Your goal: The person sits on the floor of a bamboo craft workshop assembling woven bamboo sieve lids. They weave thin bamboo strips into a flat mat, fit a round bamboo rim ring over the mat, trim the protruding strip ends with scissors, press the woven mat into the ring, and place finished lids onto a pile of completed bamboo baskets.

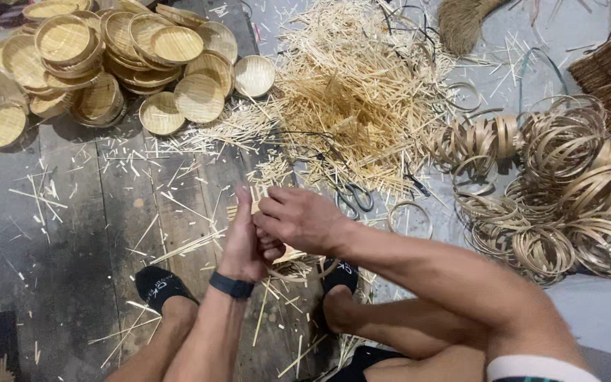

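**Hands weaving bamboo strips over a plank floor**

Nearest the camera are the person's bare forearms and knees, the left wrist wearing a dark band, with two feet in black socks planted on the dark wooden plank floor. The left hand is closed, fingers pressed together around a small flat weave of pale bamboo strips, held just above the floor between the feet. The right hand is curled over it, fingertips pinching the strips at the top edge. By my judgement the step in hand is the plaiting of a basket base (still small and unframed); the next move would call for a firm grip on the weave while another strip is threaded in squarely.

One pair of grey metal scissors lies just beyond the right hand. A heap of thin cut bamboo splints spreads behind it, too many to count. Finished round shallow woven bamboo trays are piled at the upper left, roughly two dozen visible. Coiled bamboo ring hoops lie in a tangle at the right, dozens at least
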A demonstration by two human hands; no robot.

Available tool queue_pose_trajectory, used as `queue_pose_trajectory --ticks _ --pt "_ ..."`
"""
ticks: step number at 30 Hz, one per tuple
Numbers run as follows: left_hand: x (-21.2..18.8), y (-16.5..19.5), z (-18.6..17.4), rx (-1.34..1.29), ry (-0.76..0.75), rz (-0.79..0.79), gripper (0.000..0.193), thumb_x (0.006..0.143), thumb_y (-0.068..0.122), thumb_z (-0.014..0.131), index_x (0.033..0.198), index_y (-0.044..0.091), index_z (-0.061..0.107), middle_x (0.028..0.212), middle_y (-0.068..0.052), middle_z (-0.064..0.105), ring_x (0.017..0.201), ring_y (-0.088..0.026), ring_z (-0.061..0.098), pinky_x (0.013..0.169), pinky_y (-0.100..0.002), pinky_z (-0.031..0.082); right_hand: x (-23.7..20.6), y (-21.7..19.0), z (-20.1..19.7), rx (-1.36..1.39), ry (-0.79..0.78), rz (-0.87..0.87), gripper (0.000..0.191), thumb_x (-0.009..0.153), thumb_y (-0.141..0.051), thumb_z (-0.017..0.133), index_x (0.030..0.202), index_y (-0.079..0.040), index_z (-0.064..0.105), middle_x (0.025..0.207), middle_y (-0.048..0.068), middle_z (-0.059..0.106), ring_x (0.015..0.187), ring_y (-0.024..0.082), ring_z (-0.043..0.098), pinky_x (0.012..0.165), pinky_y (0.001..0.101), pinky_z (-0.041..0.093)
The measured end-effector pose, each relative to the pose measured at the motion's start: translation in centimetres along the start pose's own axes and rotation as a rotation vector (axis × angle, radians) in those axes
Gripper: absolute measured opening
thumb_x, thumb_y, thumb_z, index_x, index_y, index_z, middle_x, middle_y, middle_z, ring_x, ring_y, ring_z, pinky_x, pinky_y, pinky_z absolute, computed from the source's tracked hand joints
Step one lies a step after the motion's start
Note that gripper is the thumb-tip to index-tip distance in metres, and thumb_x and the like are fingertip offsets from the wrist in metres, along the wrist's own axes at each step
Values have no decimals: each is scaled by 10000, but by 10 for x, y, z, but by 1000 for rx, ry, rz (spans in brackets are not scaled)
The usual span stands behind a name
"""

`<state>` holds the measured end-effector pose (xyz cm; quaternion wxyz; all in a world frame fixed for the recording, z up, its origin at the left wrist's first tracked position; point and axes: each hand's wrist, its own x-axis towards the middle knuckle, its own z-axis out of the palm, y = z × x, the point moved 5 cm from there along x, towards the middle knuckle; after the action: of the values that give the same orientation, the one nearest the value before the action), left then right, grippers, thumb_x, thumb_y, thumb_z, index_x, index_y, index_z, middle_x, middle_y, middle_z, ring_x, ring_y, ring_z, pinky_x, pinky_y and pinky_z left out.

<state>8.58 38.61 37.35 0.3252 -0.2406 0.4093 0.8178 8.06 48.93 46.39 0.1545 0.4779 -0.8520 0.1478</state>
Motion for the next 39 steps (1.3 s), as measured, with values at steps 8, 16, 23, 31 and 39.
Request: queue_pose_trajectory --ticks 8,16,23,31,39 --pt "28 -10 -31 -130 152 -7 651 907 806 440 590 239 409 475 95 322 388 -63 277 368 -242 182 -1 8 33 79 30 159 161 843 -152 723 969 -52 720 851 53 635 868 217 623 682 330 543" --pt "54 29 -75 -695 -142 395 381 1054 442 610 980 78 695 665 28 460 628 -117 435 619 -277 403 -40 88 87 1848 384 1173 373 991 -293 534 1071 20 722 885 119 721 781 250 693 720 382 612" --pt "53 45 -86 -220 -117 137 257 944 261 660 799 49 661 591 2 522 523 -116 430 479 -273 349 -54 79 115 2103 296 1108 327 1032 -308 671 939 2 715 656 -36 567 554 85 443 494 232 360" --pt "69 37 -106 -157 69 95 350 905 203 723 648 141 494 512 40 437 378 -75 261 337 -252 167 -41 58 139 2180 163 1200 441 985 -397 671 644 -185 489 504 -59 362 440 65 319 368 228 253" --pt "75 30 -114 -365 -13 132 367 959 225 709 646 111 553 479 41 425 392 -74 303 359 -235 202 -44 59 146 2131 379 1345 497 982 -416 662 624 -139 455 542 -29 354 483 97 331 410 249 260"
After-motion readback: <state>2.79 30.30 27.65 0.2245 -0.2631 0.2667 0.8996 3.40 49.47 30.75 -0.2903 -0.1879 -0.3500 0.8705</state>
